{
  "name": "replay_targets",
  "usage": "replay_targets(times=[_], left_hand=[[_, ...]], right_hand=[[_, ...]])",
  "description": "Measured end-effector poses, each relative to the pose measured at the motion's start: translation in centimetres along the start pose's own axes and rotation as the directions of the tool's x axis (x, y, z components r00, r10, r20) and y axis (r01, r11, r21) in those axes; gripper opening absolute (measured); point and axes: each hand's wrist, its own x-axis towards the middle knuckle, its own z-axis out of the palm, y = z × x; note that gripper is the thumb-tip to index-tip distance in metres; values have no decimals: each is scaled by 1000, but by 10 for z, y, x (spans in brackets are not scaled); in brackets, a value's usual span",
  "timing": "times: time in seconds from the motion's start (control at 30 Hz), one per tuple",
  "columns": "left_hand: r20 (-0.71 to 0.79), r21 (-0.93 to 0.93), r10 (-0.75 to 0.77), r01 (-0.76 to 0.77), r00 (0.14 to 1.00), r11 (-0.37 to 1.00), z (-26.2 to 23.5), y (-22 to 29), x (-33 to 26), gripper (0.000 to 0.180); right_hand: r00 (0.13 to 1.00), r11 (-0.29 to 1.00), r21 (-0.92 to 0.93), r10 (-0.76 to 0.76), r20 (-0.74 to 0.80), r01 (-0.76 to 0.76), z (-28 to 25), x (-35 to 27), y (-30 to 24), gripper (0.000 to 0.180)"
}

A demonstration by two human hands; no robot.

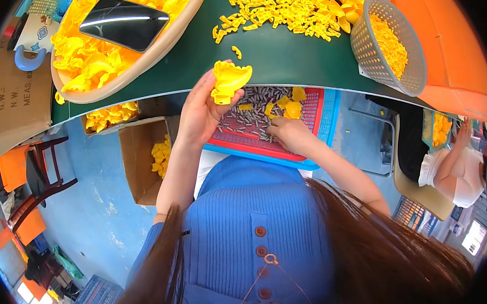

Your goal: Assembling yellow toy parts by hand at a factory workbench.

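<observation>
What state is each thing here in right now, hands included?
Left hand: raised, gripping a yellow plastic shell.
Right hand: down in the red tray, fingers among small grey metal pins.
Phone: screen dark, lying on yellow parts in the beige basin.
Grey basket: tipped on its side, holding yellow pieces.
Cardboard box: open.

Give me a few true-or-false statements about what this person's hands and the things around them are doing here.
1. The left hand holds up a yellow plastic piece. True.
2. The right hand rests on the green table. False: it reaches into the red tray of small grey metal parts.
3. A dark phone lies in the beige basin. True.
4. The grey mesh basket holds blue pieces. False: yellow ones.
</observation>
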Motion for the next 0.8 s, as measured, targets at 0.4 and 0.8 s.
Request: replay_targets(times=[0.4, 0.8], left_hand=[[19, 27, -42, 41, 999, 999, -11, -3, -11, 37], [83, 108, -74, 65, 994, 992, -10, -13, -16, 38]], right_hand=[[964, 973, 179, 182, -195, -147, -15, 3, 14, 20], [853, 557, 757, 521, 3, -343, -29, -3, 17, 22]])
